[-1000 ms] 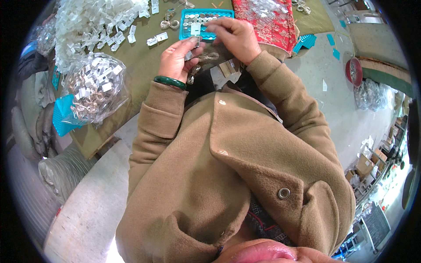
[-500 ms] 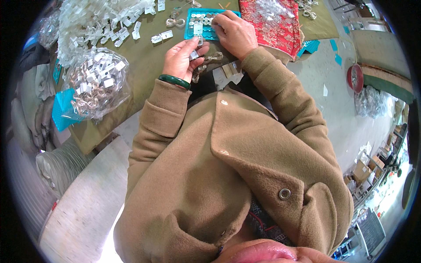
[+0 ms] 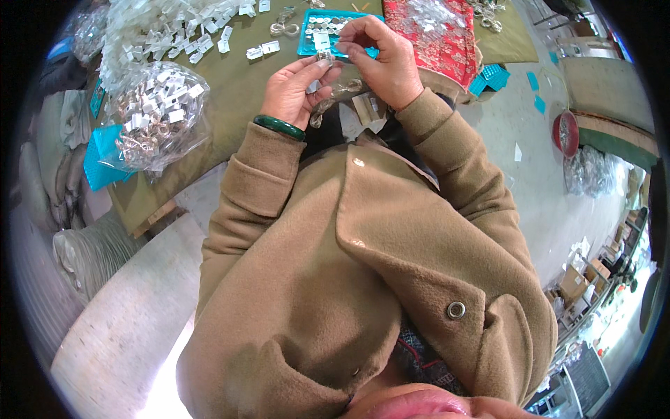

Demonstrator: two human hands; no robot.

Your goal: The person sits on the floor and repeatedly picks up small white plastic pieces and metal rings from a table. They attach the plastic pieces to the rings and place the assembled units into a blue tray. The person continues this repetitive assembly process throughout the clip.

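Observation:
My left hand (image 3: 296,89), with a dark green bangle on its wrist, pinches a small clear plastic holder with a white card (image 3: 321,40) at its upper end. Another small white piece (image 3: 313,86) shows among its lower fingers, and a looped beige cord (image 3: 317,115) hangs beneath. My right hand (image 3: 382,59) is just to the right, thumb and forefinger pressed together near the holder. Whatever those fingertips hold is too small to make out. Behind both hands lies a blue plastic tray (image 3: 305,46) with rows of small round whitish pieces, partly covered by the right hand.
A clear bag (image 3: 199,133) of white tags and cords sits left on the olive table cover (image 3: 241,91). Translucent plastic pieces (image 3: 139,35) are heaped at the far left. Red patterned cloth (image 3: 447,56) lies right of the tray. Several blue trays (image 3: 490,79) stand beyond it.
My right hand has drawn back from the tray's round pieces toward the holder in my left hand. The left hand, still gripping the holder, has shifted slightly right.

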